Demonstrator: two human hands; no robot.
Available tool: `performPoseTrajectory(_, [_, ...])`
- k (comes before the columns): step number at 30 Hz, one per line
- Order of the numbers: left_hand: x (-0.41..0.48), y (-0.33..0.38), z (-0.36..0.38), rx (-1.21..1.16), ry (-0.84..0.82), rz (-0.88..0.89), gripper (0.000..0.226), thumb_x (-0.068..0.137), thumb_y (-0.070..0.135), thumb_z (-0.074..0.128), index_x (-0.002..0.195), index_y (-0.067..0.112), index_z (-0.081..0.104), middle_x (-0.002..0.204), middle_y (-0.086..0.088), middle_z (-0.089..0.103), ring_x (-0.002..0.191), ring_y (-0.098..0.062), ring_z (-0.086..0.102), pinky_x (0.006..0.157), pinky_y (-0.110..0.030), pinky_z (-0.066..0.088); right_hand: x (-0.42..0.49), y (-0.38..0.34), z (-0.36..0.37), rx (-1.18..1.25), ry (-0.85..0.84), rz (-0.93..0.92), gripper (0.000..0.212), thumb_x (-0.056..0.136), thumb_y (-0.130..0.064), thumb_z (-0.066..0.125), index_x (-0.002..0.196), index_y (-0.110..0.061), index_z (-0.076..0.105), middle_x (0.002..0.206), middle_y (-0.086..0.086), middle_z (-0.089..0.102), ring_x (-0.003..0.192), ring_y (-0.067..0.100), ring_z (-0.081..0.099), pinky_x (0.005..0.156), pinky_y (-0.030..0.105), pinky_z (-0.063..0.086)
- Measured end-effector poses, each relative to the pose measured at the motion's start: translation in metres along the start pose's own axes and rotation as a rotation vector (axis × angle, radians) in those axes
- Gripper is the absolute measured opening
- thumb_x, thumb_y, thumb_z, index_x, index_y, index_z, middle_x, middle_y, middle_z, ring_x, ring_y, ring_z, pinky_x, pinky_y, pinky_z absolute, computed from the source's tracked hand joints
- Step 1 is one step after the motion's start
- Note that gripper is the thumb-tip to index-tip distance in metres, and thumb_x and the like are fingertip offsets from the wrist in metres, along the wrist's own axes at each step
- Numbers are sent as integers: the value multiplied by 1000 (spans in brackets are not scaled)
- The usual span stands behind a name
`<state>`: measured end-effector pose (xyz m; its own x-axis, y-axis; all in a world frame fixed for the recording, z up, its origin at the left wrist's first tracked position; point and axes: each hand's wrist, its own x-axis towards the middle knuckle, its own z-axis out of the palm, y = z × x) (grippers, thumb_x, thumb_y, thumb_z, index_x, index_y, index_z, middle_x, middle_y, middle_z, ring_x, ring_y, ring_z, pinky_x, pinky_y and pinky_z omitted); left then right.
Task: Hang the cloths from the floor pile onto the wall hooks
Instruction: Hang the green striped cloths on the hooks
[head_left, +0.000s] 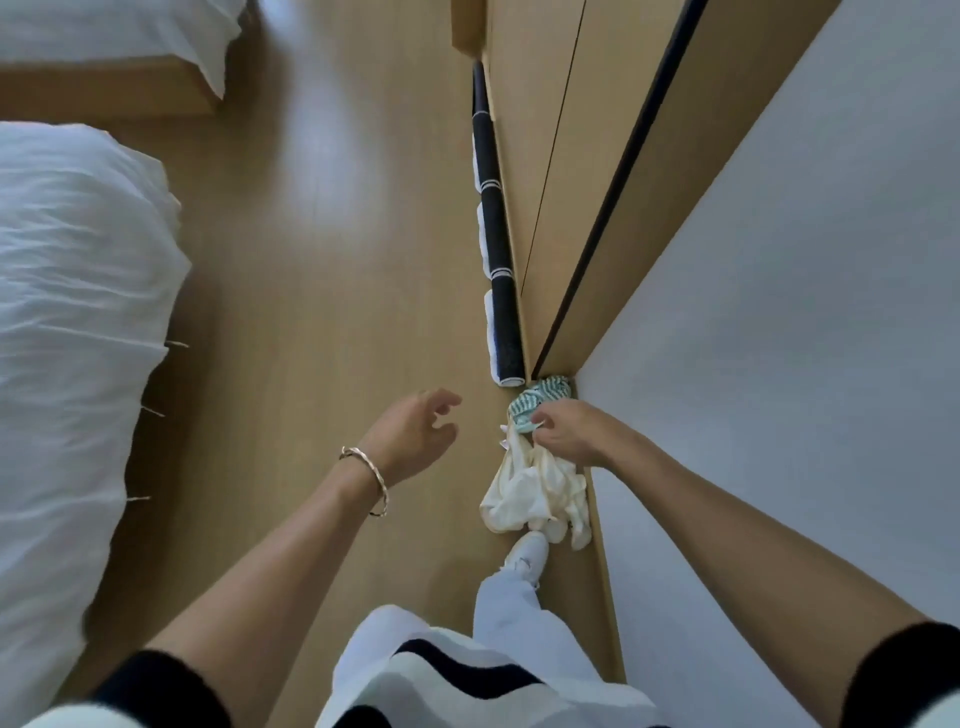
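A small pile of cloths lies on the wooden floor against the white wall. A teal-and-white striped cloth (543, 397) sits at its far end, and a cream cloth (535, 499) lies crumpled nearer to me. My right hand (569, 431) reaches down onto the pile and pinches cloth where the striped and cream pieces meet. My left hand (415, 434), with a bracelet on the wrist, hovers to the left of the pile above bare floor, fingers loosely spread and holding nothing. No wall hooks are in view.
A long dark roll with white bands (498, 249) lies along the foot of the wooden cupboard doors (545, 156). White bedding (72, 312) fills the left side. My foot in a white shoe (527, 556) stands just before the pile. The white wall (805, 312) rises on the right.
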<state>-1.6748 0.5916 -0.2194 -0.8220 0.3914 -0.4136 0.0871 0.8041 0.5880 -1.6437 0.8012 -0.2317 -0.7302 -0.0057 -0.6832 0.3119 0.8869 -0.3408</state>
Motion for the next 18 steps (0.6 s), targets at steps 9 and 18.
performPoseTrajectory(9, [114, -30, 66, 42, -192, -105, 38, 90, 17, 54, 128, 17, 53, 123, -5, 59, 107, -23, 57, 87, -26, 42, 110, 70, 21, 126, -138, 65, 35, 95, -20, 41, 128, -17, 55, 141, 1, 49, 119, 19, 51, 92, 28, 42])
performPoseTrajectory(18, [250, -78, 142, 141, -260, 19, 41, 92, 21, 49, 132, 21, 48, 124, -2, 56, 109, -21, 56, 91, -32, 45, 240, 124, 74, 226, -165, 191, 38, 94, -26, 43, 131, -23, 53, 134, 1, 52, 117, 18, 51, 96, 32, 43])
